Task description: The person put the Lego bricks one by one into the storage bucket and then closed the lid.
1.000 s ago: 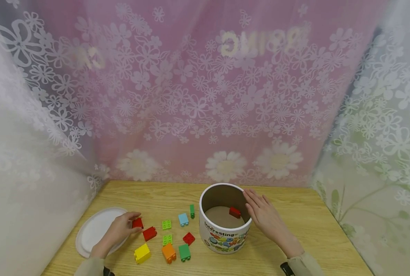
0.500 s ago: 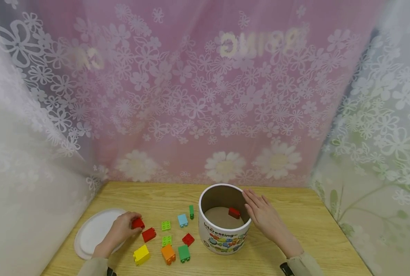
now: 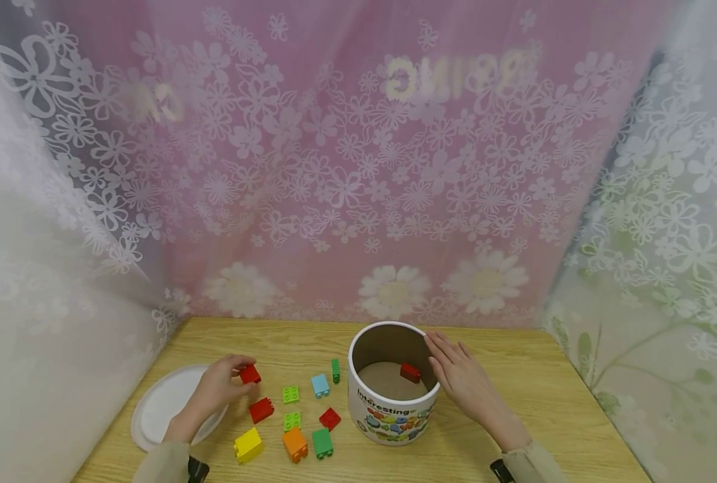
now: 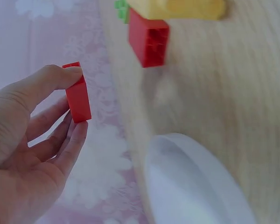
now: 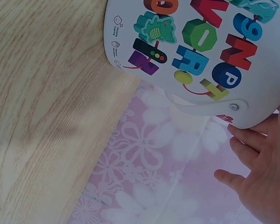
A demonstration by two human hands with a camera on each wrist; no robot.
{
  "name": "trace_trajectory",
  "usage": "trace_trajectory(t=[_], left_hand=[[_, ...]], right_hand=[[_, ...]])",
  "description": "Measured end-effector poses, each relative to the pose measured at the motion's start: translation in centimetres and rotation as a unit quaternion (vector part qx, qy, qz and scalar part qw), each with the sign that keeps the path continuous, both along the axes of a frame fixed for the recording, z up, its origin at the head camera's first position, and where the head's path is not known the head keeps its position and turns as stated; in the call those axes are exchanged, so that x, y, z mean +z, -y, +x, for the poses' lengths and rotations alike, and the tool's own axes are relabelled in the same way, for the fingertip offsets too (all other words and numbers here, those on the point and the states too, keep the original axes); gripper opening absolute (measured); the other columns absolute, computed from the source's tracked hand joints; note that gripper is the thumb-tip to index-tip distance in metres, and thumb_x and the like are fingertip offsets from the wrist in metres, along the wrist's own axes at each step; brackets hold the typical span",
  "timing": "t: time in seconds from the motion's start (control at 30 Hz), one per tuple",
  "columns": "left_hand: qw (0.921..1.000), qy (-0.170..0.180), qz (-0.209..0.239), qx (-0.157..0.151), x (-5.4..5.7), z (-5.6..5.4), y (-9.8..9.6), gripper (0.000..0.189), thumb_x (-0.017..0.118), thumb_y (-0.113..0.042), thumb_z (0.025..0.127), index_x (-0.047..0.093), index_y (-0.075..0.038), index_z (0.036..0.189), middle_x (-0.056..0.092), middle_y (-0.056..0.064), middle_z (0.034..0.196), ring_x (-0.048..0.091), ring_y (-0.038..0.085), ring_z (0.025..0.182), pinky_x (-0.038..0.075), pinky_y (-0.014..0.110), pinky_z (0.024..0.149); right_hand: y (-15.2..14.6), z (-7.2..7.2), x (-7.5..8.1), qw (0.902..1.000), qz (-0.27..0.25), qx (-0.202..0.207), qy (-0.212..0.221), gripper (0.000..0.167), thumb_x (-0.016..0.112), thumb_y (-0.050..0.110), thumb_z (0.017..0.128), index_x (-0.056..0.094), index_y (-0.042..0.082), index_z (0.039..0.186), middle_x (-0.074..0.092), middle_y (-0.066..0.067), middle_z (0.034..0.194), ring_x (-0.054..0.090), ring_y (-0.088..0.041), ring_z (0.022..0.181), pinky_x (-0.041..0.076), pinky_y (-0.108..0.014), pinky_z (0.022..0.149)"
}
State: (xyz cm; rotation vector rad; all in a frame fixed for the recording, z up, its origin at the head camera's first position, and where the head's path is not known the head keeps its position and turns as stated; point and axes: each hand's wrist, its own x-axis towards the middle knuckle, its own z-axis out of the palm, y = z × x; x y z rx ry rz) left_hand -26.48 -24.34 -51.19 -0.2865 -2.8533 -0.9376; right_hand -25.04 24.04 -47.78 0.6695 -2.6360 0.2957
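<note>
My left hand pinches a red toy brick between thumb and fingers, and the left wrist view shows it lifted off the table. Another red brick lies just in front of that hand, near a yellow brick. On the right, my right hand rests with straight fingers against the rim and side of a white round bucket with printed letters. Inside the bucket, a single red brick lies on the bottom.
Left of the bricks lies a white round lid. Between it and the bucket are lime bricks, a light blue brick, green bricks, an orange brick and a red brick. A flowered curtain hangs behind the table.
My left hand has raised the red brick from the table and moved it slightly away and to the right. The right hand has stayed on the bucket.
</note>
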Motion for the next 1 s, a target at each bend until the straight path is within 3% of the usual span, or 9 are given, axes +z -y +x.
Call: trace_trajectory(t=[0.63,1.0], left_hand=[[0.9979,-0.048,-0.017,-0.038,5.0,-0.5,-3.3,0.043,0.083,-0.016,0.085,0.07,-0.002,0.123,0.067,0.015,0.114,0.069,0.035,0.1,0.06,0.048,0.086],[0.9949,-0.07,-0.014,-0.071,6.3,-1.7,-6.1,0.042,0.084,-0.012,0.084,0.071,-0.002,0.122,0.067,0.015,0.115,0.068,0.03,0.098,0.061,0.043,0.086]], right_hand=[[-0.1,0.0,0.0,1.0,0.003,0.001,-0.003,0.05,0.05,0.025,0.107,0.047,0.002,0.151,0.047,-0.015,0.154,0.041,-0.033,0.144,0.032,-0.06,0.117],[-0.1,-0.1,-0.2,1.0,0.004,0.002,-0.007,0.05,0.055,0.022,0.105,0.047,0.002,0.151,0.048,-0.017,0.153,0.043,-0.034,0.143,0.033,-0.06,0.116]])
